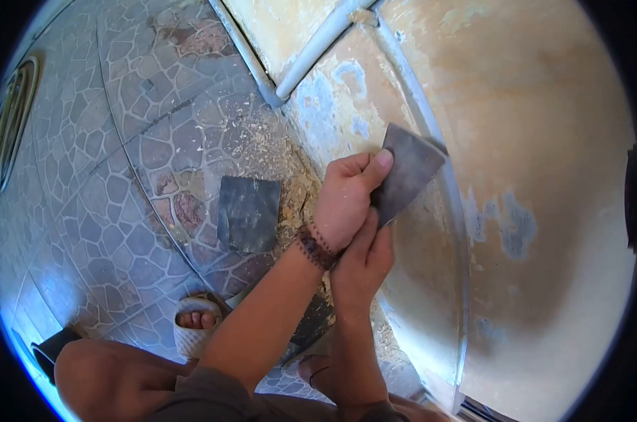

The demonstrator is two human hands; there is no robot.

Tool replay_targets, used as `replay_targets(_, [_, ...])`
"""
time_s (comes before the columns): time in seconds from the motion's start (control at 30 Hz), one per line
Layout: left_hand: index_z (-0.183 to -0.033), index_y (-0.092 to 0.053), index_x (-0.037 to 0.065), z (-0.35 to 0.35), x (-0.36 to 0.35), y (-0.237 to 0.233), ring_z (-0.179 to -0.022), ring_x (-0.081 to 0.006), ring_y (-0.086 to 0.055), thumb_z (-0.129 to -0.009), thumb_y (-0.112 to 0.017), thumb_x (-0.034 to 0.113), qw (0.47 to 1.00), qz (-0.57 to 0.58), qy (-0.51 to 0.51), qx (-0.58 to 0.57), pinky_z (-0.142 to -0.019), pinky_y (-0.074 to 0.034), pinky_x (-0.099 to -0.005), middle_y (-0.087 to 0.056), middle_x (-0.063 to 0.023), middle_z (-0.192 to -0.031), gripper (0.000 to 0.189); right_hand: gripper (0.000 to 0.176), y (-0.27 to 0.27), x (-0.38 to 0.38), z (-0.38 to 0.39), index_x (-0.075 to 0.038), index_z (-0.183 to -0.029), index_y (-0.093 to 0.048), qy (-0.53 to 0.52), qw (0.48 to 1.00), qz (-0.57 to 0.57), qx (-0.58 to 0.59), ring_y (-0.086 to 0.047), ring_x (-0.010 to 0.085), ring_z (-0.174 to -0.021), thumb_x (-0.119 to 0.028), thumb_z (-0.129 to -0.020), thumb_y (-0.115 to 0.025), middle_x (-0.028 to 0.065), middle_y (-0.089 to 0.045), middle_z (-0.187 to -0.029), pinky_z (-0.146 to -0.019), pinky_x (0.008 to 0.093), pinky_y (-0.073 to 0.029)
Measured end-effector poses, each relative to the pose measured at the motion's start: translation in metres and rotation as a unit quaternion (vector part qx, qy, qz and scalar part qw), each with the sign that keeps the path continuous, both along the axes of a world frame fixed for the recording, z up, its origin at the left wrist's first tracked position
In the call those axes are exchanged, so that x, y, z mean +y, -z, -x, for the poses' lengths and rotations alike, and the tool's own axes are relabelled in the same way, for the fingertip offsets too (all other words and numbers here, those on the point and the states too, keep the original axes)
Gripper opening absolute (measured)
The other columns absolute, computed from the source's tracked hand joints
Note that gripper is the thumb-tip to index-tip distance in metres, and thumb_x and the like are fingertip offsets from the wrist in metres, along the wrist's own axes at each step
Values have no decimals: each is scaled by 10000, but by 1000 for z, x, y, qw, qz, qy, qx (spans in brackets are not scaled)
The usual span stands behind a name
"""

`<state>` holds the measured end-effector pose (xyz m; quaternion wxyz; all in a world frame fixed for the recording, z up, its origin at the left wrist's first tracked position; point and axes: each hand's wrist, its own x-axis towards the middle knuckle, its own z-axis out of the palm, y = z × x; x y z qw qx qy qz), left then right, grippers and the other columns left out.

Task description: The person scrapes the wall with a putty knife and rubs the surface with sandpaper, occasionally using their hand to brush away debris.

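Note:
A dark, flat sheet piece [411, 172], wider at its upper right end, is held up in front of the wall. My left hand [350, 188], with a brown beaded bracelet at its wrist, has its thumb on the sheet's face and its fingers curled at the edge. Just below, my right hand [364, 257] is closed at the sheet's lower corner, its fingertips partly hidden. The wall [544, 141] behind is tan with worn, bluish-white patches. A second dark square piece [249, 214] lies on the floor to the left.
Pale pipes [318, 46] run along the wall and its base. Crumbs and flakes [262, 141] cover part of the stone-patterned floor [107, 239]. A coiled hose [12, 126] is at the far left, a thin cable crosses the floor, and a dark container [51, 348] stands lower left.

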<state>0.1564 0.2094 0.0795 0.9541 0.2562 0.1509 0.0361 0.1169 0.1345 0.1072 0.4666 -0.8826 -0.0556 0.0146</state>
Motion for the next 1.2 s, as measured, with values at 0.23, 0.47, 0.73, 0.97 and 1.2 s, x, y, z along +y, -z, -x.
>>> replay_targets(0.23, [-991, -617, -2, 7, -2, -14, -650, -76, -574, -941, -507, 260, 996, 80, 6, 31, -574, -474, -222, -635, -28, -803, 288, 228, 4, -24, 13, -52, -881, -485, -42, 944, -270, 184, -463, 92, -446, -243, -978, -408, 12, -507, -649, -393, 229, -357])
replay_targets(0.47, [-1021, -605, -3, 0, 2, -4, -636, -81, -574, -945, -497, 273, 999, 48, 10, -4, -579, -498, -234, -633, -18, -798, 305, 253, 28, -17, 10, -51, -813, -479, -36, 987, -154, 10, -421, 45, -498, -222, -983, -406, -24, -463, -629, -420, 209, -312])
replay_targets(0.73, [-996, -617, 10, -1, 8, -30, -623, -60, -556, -944, -496, 291, 998, 39, -8, 45, -565, -468, -206, -618, -4, -764, 311, 257, 10, -10, 4, 19, -830, -517, -33, 990, -134, 3, -424, 88, -659, -178, -966, -424, 38, -513, -692, -574, 257, -378])
replay_targets(0.97, [-1020, -611, 7, -1, -4, -19, -591, -74, -527, -937, -507, 278, 996, -30, -49, 75, -551, -446, -205, -617, -13, -770, 302, 267, 5, -11, 12, 28, -839, -518, -32, 996, -83, -22, -436, 94, -672, -184, -970, -422, 55, -542, -717, -585, 270, -391])
replay_targets(1.2, [-996, -616, 10, -8, 26, -33, -588, -87, -525, -931, -510, 264, 998, 10, -12, 59, -545, -444, -222, -622, -22, -784, 283, 283, -8, 6, -2, 7, -881, -536, -45, 990, -125, 46, -444, 52, -735, -221, -986, -405, 2, -538, -790, -641, 224, -391])
